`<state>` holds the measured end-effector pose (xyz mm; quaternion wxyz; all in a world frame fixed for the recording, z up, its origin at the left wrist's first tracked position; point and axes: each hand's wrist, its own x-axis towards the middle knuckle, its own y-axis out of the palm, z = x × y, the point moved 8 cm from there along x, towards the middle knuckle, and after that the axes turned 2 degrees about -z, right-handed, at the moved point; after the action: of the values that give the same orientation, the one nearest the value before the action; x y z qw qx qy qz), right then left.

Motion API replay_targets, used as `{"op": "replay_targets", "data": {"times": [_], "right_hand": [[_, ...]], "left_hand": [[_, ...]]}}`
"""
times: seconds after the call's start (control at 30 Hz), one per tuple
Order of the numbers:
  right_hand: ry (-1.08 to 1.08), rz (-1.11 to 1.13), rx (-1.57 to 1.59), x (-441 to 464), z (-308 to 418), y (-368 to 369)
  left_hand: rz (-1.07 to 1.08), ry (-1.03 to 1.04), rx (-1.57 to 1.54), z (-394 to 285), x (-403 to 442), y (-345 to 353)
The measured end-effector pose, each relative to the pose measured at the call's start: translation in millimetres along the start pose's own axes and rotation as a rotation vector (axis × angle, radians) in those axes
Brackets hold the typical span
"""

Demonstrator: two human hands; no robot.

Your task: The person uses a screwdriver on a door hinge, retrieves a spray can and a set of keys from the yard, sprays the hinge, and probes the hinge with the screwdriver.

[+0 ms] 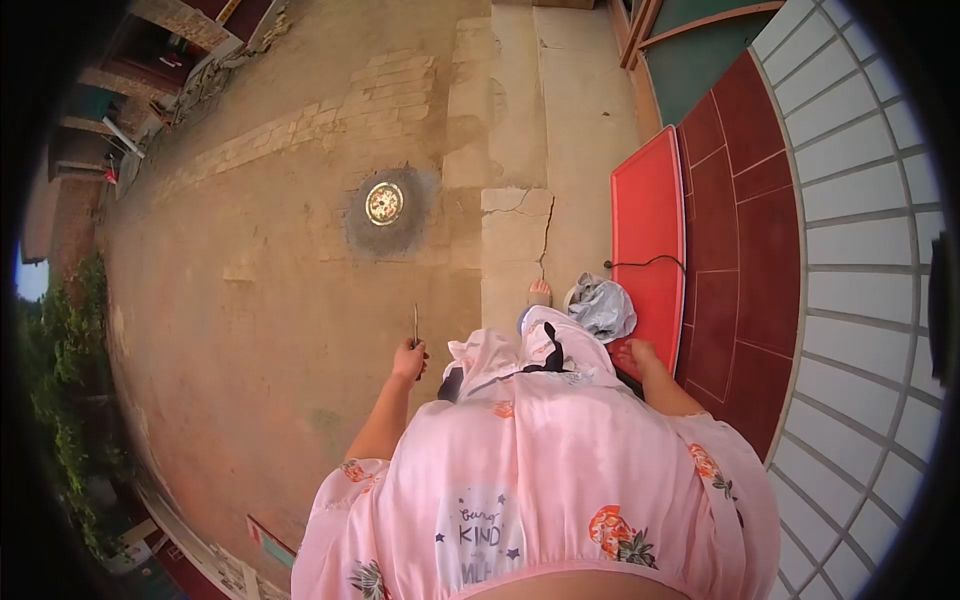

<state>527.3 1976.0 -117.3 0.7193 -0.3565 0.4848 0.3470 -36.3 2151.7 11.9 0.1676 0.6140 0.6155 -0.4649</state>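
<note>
"Left hand (408,360) first: I have it wrapped round a thin tool (416,325), fingers folded over the grip, and the narrow shaft pokes out ahead of me, away from my body!"

"And where exactly is that tool?"

"Out on my left, just clear of my pink dress (600,480), over the brown ground (250,330). Further ahead lies a round patterned disc (384,203), bright inside a dark grey patch (362,238), well apart from the tip."

"Over to the right hand (637,357), then!"

"Low on my right, at the near end of the red panel (645,210). My fingers look partly bent, but I cannot tell whether they press on anything or hold something small."

"What is beside it?"

"A crumpled grey bag (602,308), just ahead of that hand, against the panel's left edge. A dark cord (640,264) runs across the red, beyond the bag."

"And around you?"

"One bare-toed foot (540,290) shows past my hem, left of the bag, on pale paving (515,245) with a jagged crack. Dark red tiles (715,230) line the panel's right side, and white ones (855,260) run along beyond those!"
</note>
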Motion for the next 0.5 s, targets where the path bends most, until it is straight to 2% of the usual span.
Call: {"op": "replay_targets", "data": {"times": [0.03,0.1,0.17,0.2,0.23,0.3,0.33,0.4,0.43,0.47,0.5], "right_hand": [[-0.093,0.005,-0.025,7,67,19],[-0.240,-0.017,-0.067,-27,210,59],[-0.371,0.045,-0.018,-29,322,91],[-0.416,0.068,0.005,-25,372,107],[-0.439,0.087,0.021,-25,411,118],[-0.475,0.127,0.053,-15,479,143],[-0.486,0.101,0.012,-7,495,148],[-0.532,0.051,-0.055,12,541,158],[-0.457,-0.003,-0.029,23,548,160],[-0.386,-0.056,-0.017,30,543,153],[-0.316,-0.065,-0.021,31,540,153]], "left_hand": [[0.016,-0.077,-0.004,6,11,1],[-0.079,-0.223,0.192,-17,-1,-10],[-0.169,-0.394,-0.124,114,76,-16],[-0.183,-0.446,-0.133,123,85,-22],[-0.138,-0.435,0.016,127,98,-26],[0.105,-0.104,0.805,148,167,-20],[0.173,0.088,1.101,141,193,-6],[0.233,-0.014,1.076,93,246,-9],[0.153,-0.166,0.782,31,257,-16],[0.001,-0.406,0.217,-27,269,-21],[-0.077,-0.482,-0.092,-93,278,-20]]}}
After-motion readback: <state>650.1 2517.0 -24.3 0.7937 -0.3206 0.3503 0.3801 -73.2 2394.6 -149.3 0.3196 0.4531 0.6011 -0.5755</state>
